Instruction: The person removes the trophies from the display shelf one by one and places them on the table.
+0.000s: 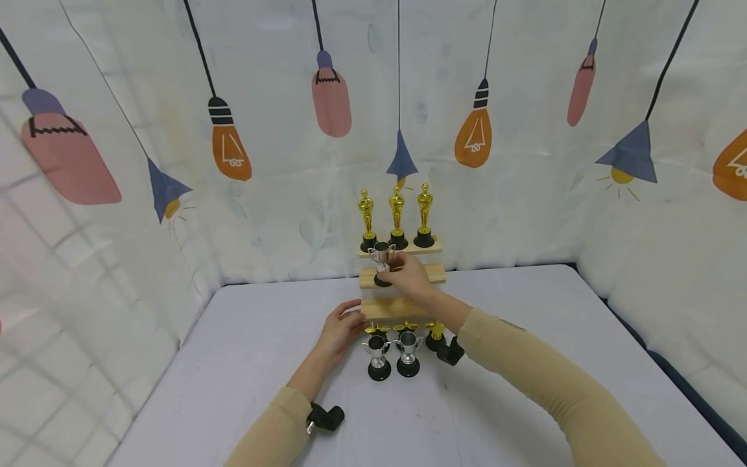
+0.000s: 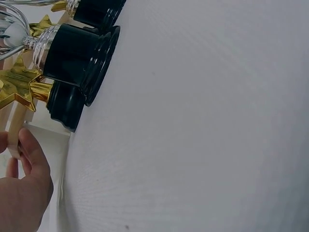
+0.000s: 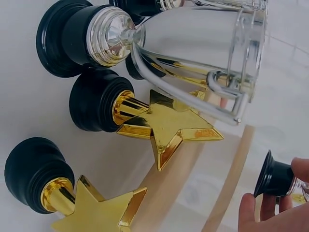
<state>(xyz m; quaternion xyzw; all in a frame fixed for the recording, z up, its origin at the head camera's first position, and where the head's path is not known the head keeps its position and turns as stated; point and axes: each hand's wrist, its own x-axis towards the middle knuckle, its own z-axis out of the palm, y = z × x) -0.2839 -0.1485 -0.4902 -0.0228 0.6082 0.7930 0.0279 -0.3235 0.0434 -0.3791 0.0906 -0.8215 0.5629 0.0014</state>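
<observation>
My right hand (image 1: 410, 279) pinches a small silver trophy cup (image 1: 381, 250) with two handles, upright at the left of the middle step of a wooden tiered stand (image 1: 388, 309). In the right wrist view its black base (image 3: 276, 177) shows between thumb and fingers. The left hand (image 1: 340, 332) grips the left end of the bottom step; the left wrist view shows thumb and fingers on either side of that wooden end (image 2: 16, 126). Two more silver trophy cups (image 1: 378, 357) stand on the table before the stand, with three gold star trophies (image 1: 435, 331) close behind them.
Three gold figure statuettes (image 1: 397, 214) on black bases stand in a row on the top step. A white cloth covers the table (image 1: 233, 363). Behind it hangs a pale curtain (image 1: 280, 214) printed with lamps. Each wrist carries a black camera (image 1: 327, 417).
</observation>
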